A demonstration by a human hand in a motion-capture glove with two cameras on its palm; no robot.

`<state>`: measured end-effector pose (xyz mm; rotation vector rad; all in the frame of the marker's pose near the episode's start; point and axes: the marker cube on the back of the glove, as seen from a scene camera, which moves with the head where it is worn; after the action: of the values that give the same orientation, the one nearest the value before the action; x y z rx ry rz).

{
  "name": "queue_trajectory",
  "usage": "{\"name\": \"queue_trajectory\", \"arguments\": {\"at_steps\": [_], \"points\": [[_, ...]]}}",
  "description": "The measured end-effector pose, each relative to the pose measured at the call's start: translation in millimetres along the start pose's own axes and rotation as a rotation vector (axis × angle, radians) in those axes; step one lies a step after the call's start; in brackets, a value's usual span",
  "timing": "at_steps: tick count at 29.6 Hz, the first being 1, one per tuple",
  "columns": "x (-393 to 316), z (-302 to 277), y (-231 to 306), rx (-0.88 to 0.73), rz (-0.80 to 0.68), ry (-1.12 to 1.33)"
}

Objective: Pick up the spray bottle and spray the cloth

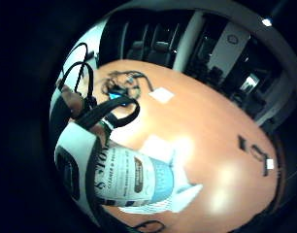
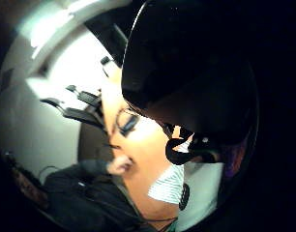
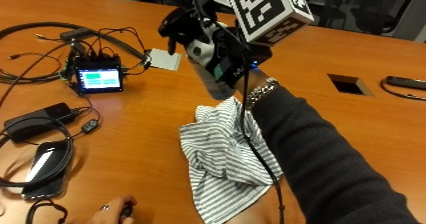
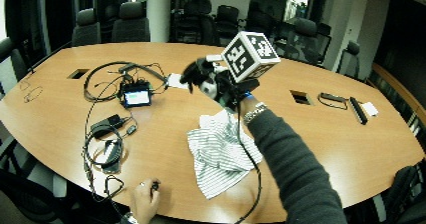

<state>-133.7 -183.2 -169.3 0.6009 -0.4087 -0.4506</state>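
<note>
My gloved right hand [image 3: 226,59] is raised above the table and grips the spray bottle [image 3: 190,31]. The bottle's black spray head sticks out to the left and its body is hidden behind the fingers. The little finger side palm view shows the white and blue label of the bottle [image 1: 134,179] close against the palm. The grey-and-white striped cloth [image 3: 223,169] lies crumpled on the wooden table [image 3: 146,129], below the forearm and slightly nearer than the hand. The cloth [image 4: 216,156] is apart from the bottle. A dark shape fills much of the thumb side view, with the cloth [image 2: 167,186] beside it.
A small device with a lit screen [image 3: 98,79] and tangled cables sits to the left. Beyond the hand lies a white card [image 3: 164,59]. A black adapter [image 3: 36,116] and a phone [image 3: 43,169] lie at the near left. A bare left hand [image 3: 113,214] rests at the front edge. A table cutout [image 3: 346,83] is on the right.
</note>
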Motion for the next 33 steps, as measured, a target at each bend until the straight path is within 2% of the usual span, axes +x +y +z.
{"name": "queue_trajectory", "arguments": {"at_steps": [3, 7, 12, 15, 20, 25, 33], "points": [[-3, 16, -13, 0.116, 0.109, -0.267], [22, 51, -18, 0.241, 0.237, -0.475], [64, 107, 15, 0.324, 0.473, -0.586], [76, 140, 43, 0.301, 0.541, -0.575], [79, 169, 69, 0.244, 0.572, -0.582], [66, 173, 67, 0.213, 0.500, -0.543], [69, 137, 52, 0.351, 0.445, -0.510]]}}
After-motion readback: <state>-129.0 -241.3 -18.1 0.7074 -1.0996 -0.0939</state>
